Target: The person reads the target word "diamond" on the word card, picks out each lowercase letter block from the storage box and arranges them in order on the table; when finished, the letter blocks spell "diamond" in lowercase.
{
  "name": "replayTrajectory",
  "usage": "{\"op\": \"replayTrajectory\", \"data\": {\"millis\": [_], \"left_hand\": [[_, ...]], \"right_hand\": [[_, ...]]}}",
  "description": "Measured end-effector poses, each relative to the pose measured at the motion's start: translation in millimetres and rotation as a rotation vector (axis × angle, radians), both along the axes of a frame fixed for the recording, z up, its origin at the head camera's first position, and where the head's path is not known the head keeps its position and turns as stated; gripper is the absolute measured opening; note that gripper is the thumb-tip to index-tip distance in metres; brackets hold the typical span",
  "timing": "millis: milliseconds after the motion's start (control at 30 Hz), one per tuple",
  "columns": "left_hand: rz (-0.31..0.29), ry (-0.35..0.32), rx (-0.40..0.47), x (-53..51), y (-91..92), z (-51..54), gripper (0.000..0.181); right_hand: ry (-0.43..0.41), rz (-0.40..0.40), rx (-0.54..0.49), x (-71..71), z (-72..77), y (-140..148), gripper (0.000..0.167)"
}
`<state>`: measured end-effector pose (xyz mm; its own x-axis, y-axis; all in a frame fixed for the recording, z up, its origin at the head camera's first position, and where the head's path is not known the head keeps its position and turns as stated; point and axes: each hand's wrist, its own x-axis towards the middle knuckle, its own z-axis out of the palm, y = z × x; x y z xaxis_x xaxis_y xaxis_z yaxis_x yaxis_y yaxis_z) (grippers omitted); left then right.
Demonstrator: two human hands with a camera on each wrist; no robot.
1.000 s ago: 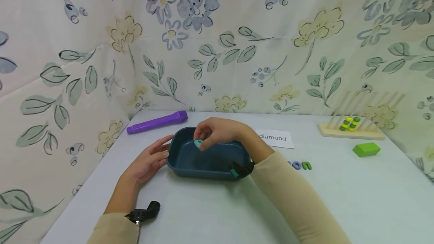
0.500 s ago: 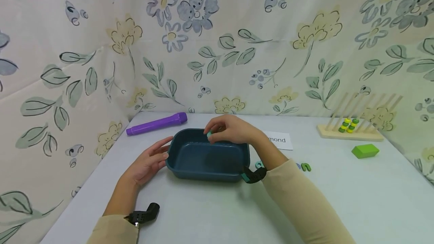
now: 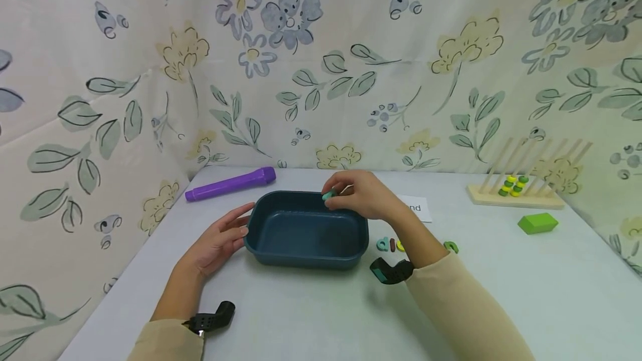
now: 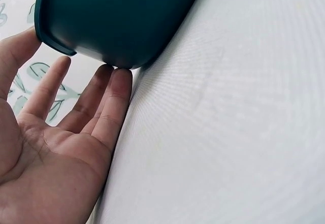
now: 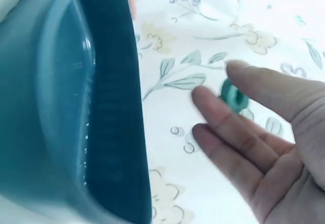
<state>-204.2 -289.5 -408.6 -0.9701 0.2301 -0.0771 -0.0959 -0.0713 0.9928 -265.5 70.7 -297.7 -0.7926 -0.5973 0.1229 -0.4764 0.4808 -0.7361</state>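
Observation:
A dark blue plastic basin (image 3: 307,261) stands on the white table, its inside bare. My left hand (image 3: 215,245) is at its left end; in the left wrist view the fingertips (image 4: 122,79) touch the basin's outer wall, the fingers loosely extended. Above the basin's back right part, my right hand (image 3: 368,196) pinches a small teal letter (image 5: 234,98) between thumb and fingers. It has a hole in it, but which letter it is I cannot tell. To the right of the basin lie a teal letter d (image 3: 383,244), a dark red letter (image 3: 393,245) and a yellow one (image 3: 400,245).
A green letter n (image 3: 451,247) lies past the right forearm. Behind the arm is a partly covered word card (image 3: 420,208). A purple toy microphone (image 3: 230,184), a green block (image 3: 538,223) and a wooden bead rack (image 3: 516,196) stand farther out.
My right hand has moved right with the teal letter, from over the basin's middle toward its back right corner. Letters beside the basin have come into sight. The left hand has stayed put.

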Motion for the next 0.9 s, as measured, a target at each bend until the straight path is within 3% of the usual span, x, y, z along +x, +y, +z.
{"op": "replayTrajectory", "data": {"millis": [267, 700, 900], "left_hand": [[0.001, 0.004, -0.007, 0.5, -0.5, 0.9, 0.066], [0.004, 0.002, -0.023, 0.3, 2.1, -0.4, 0.064], [0.008, 0.003, -0.03, 0.2, 0.6, -0.9, 0.065]], "right_hand": [[-0.033, -0.058, -0.126, 6.9, -6.6, 17, 0.021], [-0.078, -0.295, -0.284, 19.4, -20.4, 51, 0.029], [-0.129, -0.279, -0.374, 23.8, -24.3, 66, 0.032]]}}
